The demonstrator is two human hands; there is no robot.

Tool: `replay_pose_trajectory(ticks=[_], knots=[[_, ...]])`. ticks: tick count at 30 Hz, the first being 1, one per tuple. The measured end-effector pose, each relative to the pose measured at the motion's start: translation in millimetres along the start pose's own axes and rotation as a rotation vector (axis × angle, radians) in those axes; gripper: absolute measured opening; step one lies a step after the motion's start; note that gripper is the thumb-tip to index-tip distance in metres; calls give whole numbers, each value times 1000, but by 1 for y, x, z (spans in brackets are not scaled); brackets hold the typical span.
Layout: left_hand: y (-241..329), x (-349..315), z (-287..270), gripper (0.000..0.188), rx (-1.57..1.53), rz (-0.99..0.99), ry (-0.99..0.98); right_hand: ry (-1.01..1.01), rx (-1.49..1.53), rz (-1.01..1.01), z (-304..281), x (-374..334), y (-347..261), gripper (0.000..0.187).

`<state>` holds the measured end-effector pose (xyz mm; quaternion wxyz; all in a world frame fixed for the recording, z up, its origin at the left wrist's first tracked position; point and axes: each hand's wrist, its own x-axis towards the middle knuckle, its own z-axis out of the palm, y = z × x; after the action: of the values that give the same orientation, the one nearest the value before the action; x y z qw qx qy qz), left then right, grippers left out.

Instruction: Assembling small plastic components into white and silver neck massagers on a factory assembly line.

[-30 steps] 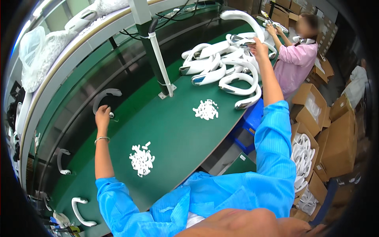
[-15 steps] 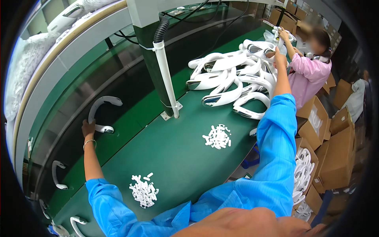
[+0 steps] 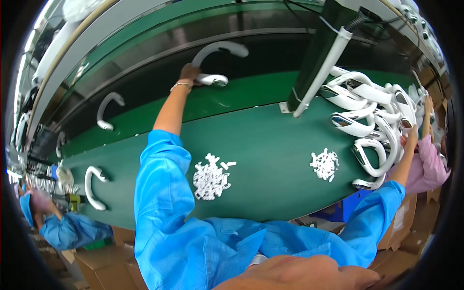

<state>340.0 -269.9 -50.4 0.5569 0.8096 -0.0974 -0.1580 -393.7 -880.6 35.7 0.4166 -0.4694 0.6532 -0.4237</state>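
Note:
My left hand (image 3: pixel 189 75), with a bracelet at the wrist, reaches to the dark strip along the far side. Its fingers are closed round the bend of a white U-shaped neckband (image 3: pixel 212 79) with a shiny tip. At the right, my right hand (image 3: pixel 411 137) grips another white neckband (image 3: pixel 405 107) at the edge of a heaped pile of neckbands (image 3: pixel 360 123). Its fingertips are partly hidden. Two heaps of small white pieces lie on the green table (image 3: pixel 270 140): one heap (image 3: pixel 211 179) near my left arm, a smaller heap (image 3: pixel 325 164) nearer the pile.
A dark green post with a white pipe (image 3: pixel 325 70) stands between my hands. More neckbands lie leftward, one (image 3: pixel 95 187) on the table. A co-worker in pink (image 3: pixel 425 166) reaches in beside the pile; another in blue (image 3: pixel 72 229) sits at left. Cardboard boxes (image 3: pixel 104 261) stand below the table.
My view has turned left, so the post and pile appear further right. My right hand has lowered from the pile's far end to its near side. My left hand stays on its neckband.

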Motion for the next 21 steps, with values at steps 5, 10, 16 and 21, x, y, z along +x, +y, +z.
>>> replay_pose_trajectory(ticks=[5,10,16,21], knots=[[8,-62,-26,23,-482,-189,-236,167,-223,-240,0,-8,-4,66],[24,-140,-44,24,-524,-237,-224,-125,-148,-765,38,-183,-39,28],[8,-215,-41,27,-725,-356,-613,-784,-602,-1192,110,-384,28,24],[17,-286,-32,37,-865,-283,-768,-690,-946,-1369,138,-399,78,22]])
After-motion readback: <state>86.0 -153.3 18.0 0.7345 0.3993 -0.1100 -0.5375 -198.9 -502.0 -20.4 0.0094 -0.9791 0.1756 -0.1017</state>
